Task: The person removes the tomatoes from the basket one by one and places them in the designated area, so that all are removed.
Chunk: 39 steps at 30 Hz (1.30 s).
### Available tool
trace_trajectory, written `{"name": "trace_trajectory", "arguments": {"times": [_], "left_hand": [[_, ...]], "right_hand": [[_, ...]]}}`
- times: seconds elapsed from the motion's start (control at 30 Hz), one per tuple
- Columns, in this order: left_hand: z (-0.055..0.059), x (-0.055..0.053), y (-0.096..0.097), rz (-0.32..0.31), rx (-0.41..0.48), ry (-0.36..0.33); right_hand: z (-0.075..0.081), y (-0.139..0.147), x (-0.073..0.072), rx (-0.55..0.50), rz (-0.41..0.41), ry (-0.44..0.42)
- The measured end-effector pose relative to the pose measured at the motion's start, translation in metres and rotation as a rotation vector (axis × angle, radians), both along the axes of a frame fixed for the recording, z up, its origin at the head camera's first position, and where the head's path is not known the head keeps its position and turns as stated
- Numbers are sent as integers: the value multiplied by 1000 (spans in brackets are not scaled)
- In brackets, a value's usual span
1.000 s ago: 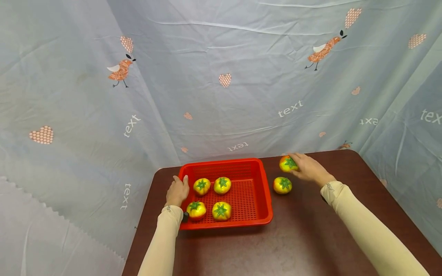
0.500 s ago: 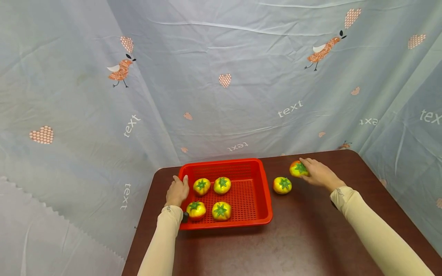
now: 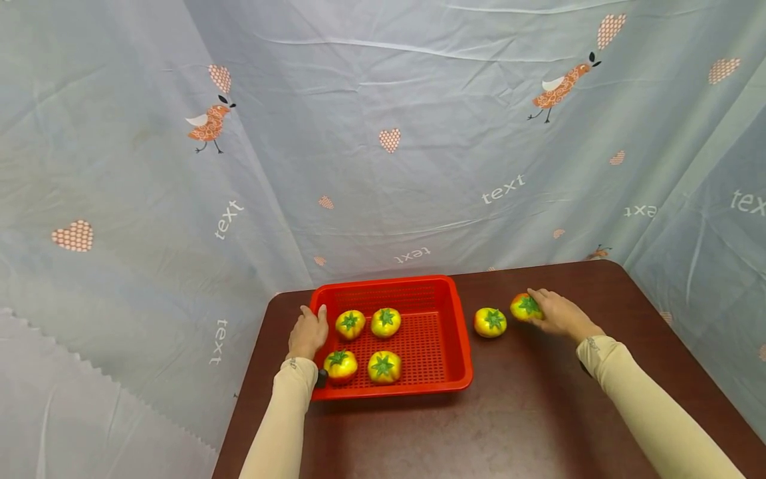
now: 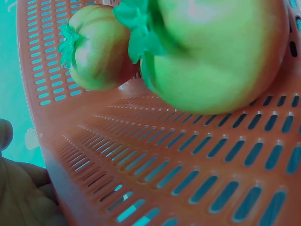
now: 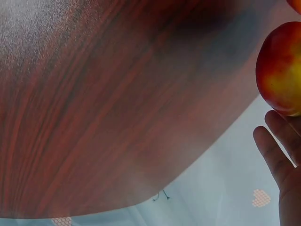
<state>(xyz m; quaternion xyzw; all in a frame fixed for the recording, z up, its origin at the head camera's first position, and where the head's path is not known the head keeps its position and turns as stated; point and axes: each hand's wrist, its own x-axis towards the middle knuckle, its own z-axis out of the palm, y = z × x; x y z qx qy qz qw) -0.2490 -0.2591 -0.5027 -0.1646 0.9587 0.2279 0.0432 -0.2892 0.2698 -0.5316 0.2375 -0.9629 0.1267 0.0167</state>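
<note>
Though squat, glossy round fruit (image 3: pixel 525 307) in fingers (image 5: pixel 273 153)

In the head view, a creased grey-blue curtain (image 3: pixel 335 86) hung from 8 o'clock round past 12 to about 4. Printed on it were an orange bird (image 3: pixel 207 124) at 10 o'clock, a second bird (image 3: pixel 560 88) at 2, a dotted heart (image 3: pixel 390 140) at 12, a larger heart (image 3: pixel 73 236) at 9, and white lettering (image 3: pixel 503 189) at 2. A reddish-brown table (image 3: pixel 431 439), softly shiny, lay at 6 o'clock, its rounded far corner at 3.
</note>
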Motion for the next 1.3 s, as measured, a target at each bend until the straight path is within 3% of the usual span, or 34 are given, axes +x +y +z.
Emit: {"name": "trace_trajectory", "arguments": {"times": [0.3,0.83,1.0,1.3], "left_hand": [[-4,4,-1,4,-9,12],[0,4,2,4,4,23],[1,3,2,1,3,19],[2,6,4,0,4,37]], "right_hand": [[-10,-4,1,5,-2,-45],[-21,-6,-3,19,2,-72],[-21,-5,-6,57,21,-51],[-22,-6,-10,81,14,-89]]}}
